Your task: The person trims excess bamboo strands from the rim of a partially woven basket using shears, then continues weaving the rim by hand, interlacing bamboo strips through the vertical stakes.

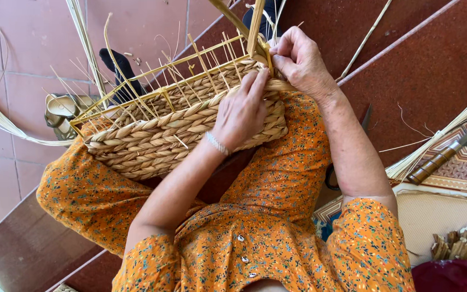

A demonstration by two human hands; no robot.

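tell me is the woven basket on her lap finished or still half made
Half made. The basket has braided walls only partway up; bare upright stakes stick out above the weave, and both hands, left and right, press at its corner.

Both arms reached forward — left hand (241, 111) lay flat, fingers extended; right hand (301, 62) curled, fingertips pinched.
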